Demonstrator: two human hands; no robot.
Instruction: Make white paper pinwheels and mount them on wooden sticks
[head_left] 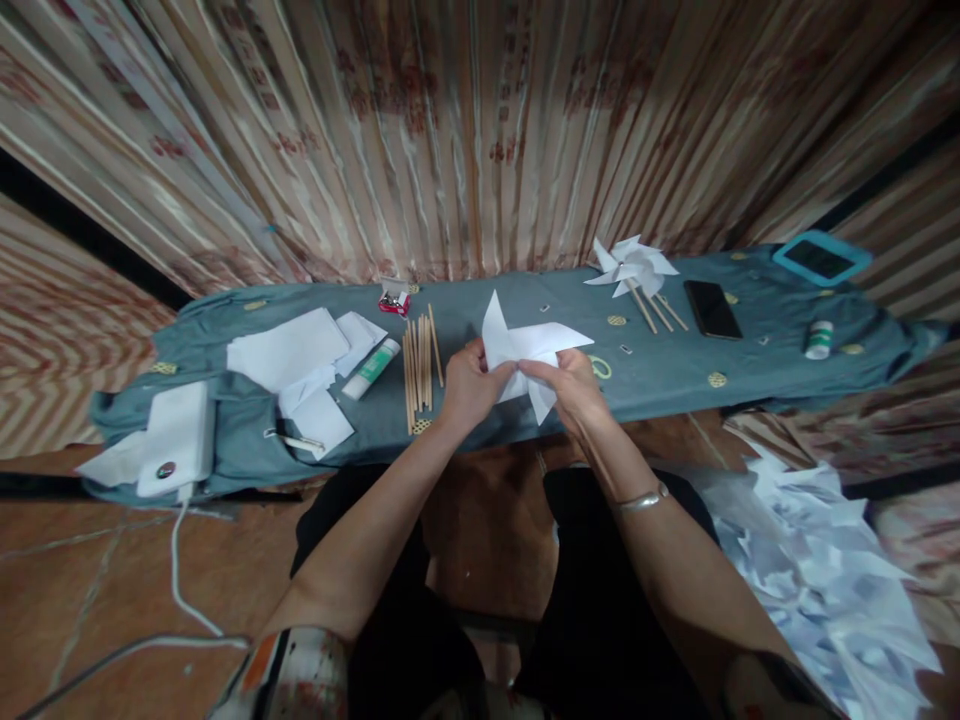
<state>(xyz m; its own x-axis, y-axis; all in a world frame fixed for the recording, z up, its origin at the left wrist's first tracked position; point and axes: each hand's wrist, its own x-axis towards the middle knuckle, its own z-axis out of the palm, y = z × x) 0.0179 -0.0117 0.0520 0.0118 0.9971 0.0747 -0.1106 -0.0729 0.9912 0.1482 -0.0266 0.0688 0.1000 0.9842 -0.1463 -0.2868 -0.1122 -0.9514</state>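
A white paper pinwheel [536, 342] with pointed blades is held up over the front part of the cloth-covered bench. My left hand [478, 382] grips its left side, thumb pressed near the centre. On the other side my right hand [574, 385] pinches it, its thumb almost meeting the left one at the middle. The fingers behind the paper are hidden. Just left of my left hand lie several thin wooden sticks [420, 365]. Beyond them is a small red box [394, 298] with shiny metal bits in it.
Paper sheets [289, 350], a glue stick [372, 369], a pen [300, 442] and a white power bank [176, 440] with a cable lie left. To the right are pinwheels on sticks [636, 268], a phone [712, 309], a green-white tube [819, 339] and a blue-framed tablet [822, 257]. Many pinwheels [817, 580] are piled low right.
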